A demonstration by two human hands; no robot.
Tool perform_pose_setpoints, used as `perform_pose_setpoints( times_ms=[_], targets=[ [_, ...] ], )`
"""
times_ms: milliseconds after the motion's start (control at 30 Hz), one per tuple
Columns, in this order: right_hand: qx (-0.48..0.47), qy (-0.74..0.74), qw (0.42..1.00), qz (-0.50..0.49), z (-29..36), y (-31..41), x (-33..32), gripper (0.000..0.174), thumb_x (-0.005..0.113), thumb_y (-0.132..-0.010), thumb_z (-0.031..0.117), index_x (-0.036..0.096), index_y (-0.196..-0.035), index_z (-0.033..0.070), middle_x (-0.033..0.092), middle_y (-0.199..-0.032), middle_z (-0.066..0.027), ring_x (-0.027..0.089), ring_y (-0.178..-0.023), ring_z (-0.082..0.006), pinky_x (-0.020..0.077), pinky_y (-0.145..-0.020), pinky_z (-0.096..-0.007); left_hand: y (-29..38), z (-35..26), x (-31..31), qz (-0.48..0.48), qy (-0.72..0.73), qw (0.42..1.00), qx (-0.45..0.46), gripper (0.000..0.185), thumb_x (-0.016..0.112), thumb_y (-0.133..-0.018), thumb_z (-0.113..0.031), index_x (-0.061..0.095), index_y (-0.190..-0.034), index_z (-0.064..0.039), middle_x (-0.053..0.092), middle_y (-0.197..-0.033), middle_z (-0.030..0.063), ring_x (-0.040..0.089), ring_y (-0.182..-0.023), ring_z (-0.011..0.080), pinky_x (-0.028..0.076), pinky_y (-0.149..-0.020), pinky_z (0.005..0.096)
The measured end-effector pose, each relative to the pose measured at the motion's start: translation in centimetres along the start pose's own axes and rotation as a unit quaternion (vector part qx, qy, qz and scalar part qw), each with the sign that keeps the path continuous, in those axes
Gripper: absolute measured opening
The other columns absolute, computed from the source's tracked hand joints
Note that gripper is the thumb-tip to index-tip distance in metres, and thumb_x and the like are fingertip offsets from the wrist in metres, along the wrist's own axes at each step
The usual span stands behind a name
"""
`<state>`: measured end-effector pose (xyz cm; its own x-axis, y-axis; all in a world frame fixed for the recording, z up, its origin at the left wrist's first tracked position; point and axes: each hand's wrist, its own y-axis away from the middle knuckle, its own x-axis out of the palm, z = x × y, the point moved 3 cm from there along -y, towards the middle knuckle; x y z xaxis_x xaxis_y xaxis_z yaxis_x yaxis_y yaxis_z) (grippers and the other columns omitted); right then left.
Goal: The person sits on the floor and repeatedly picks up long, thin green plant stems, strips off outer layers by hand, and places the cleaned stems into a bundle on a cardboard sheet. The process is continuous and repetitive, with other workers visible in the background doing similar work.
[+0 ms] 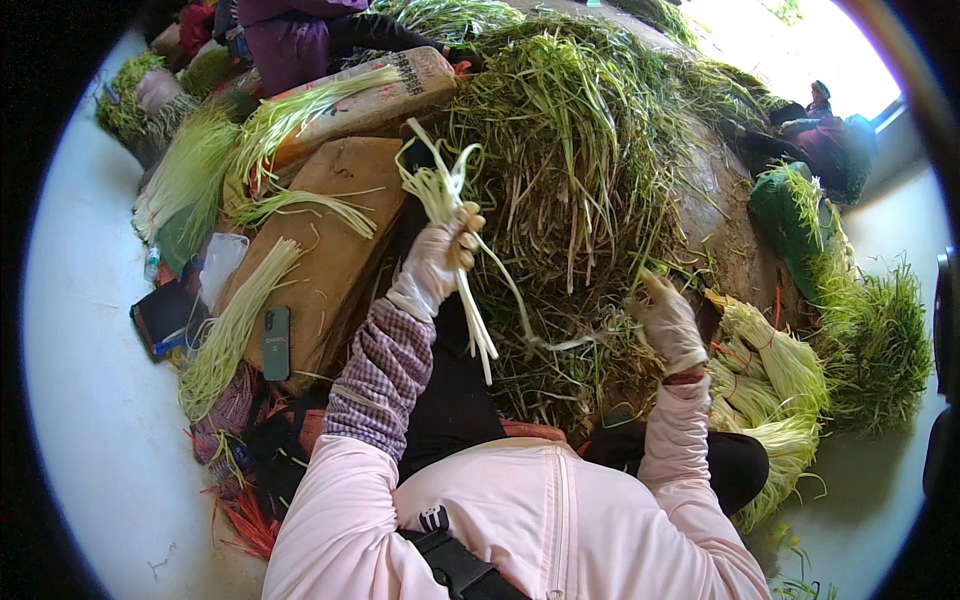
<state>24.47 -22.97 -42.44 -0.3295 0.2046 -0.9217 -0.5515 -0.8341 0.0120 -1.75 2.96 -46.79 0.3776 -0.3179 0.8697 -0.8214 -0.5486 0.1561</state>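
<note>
My gloved left hand [442, 255] is closed around a small bunch of pale leafy stalks [435, 187], whose ends hang below the fist. One long strand droops from it towards the right. My gloved right hand [666, 319] is at the near edge of a big heap of green stalks [562, 142]; its fingers are partly curled near loose leaves, and whether they pinch anything is unclear. Left of my left hand, pale trimmed stalks [244, 322] lie on a brown board-like surface [337, 180] beside a green phone [277, 343].
Tied pale bundles [776, 360] lie to the right, with leafy stalks [885, 345] beyond. More stalks [322, 105] rest on a printed package [420, 75] at upper left. A plastic bag [223, 262] sits at left. Other people [289, 45] are at upper left and upper right.
</note>
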Motion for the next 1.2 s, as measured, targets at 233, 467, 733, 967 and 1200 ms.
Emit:
perform_pose_setpoints(
  times_ms=[233, 467, 733, 967, 1200],
  targets=[
    [-0.103, -0.530, 0.818, 0.200, 16.1, 1.1, 5.7, 0.031, 0.055, -0.093, 0.005, 0.057, -0.124, 0.002, 0.064, -0.114, -0.0066, 0.063, -0.095, -0.0153, 0.0517, -0.083, -0.0259, 0.5, 1.3, 4.3, 0.042, 0.037, 0.998, -0.039, 0.022, 0.053, -0.096, -0.023, 0.057, -0.110, -0.007, 0.063, -0.089, 0.0035, 0.060, -0.060, 0.0082, 0.051, -0.046, 0.0204],
    [-0.009, -0.538, 0.823, 0.181, 15.1, 4.4, 7.4, 0.020, 0.055, -0.096, 0.016, 0.064, -0.104, 0.000, 0.053, -0.067, 0.0037, 0.044, -0.056, -0.0047, 0.0375, -0.051, -0.0200, 2.1, -0.6, 3.4, -0.006, -0.136, 0.990, 0.040, 0.065, 0.066, -0.081, -0.053, 0.055, -0.120, -0.002, 0.061, -0.091, 0.0045, 0.057, -0.078, 0.0090, 0.048, -0.054, 0.0212],
    [0.087, -0.632, 0.759, 0.129, 16.0, 4.7, 5.1, 0.026, 0.054, -0.097, 0.023, 0.066, -0.093, 0.001, 0.049, -0.058, 0.0045, 0.039, -0.044, -0.0033, 0.0313, -0.039, -0.0189, 1.3, 1.7, 3.9, 0.023, 0.038, 0.995, 0.087, 0.056, 0.058, -0.083, -0.059, 0.059, -0.108, -0.008, 0.056, -0.084, -0.0036, 0.057, -0.066, 0.0060, 0.047, -0.045, 0.0182],
    [0.057, -0.537, 0.837, 0.086, 14.4, 2.9, 5.9, 0.018, 0.059, -0.094, 0.016, 0.066, -0.097, -0.001, 0.059, -0.069, 0.0023, 0.050, -0.056, -0.0048, 0.0412, -0.049, -0.0195, 2.2, 5.2, 4.9, -0.061, -0.029, 0.993, 0.094, 0.069, 0.066, -0.077, -0.061, 0.053, -0.123, -0.012, 0.059, -0.101, -0.0018, 0.057, -0.085, 0.0134, 0.052, -0.070, 0.0293],
    [0.028, -0.551, 0.811, 0.193, 12.2, 4.2, 7.5, 0.027, 0.064, -0.091, 0.020, 0.064, -0.108, -0.001, 0.066, -0.086, -0.0014, 0.057, -0.077, -0.0063, 0.0483, -0.069, -0.0223, 0.7, 5.8, 3.8, 0.020, 0.160, 0.986, -0.038, 0.026, 0.045, -0.099, -0.030, 0.053, -0.105, -0.006, 0.051, -0.067, -0.0010, 0.053, -0.059, 0.0109, 0.049, -0.055, 0.0261]
  ],
)
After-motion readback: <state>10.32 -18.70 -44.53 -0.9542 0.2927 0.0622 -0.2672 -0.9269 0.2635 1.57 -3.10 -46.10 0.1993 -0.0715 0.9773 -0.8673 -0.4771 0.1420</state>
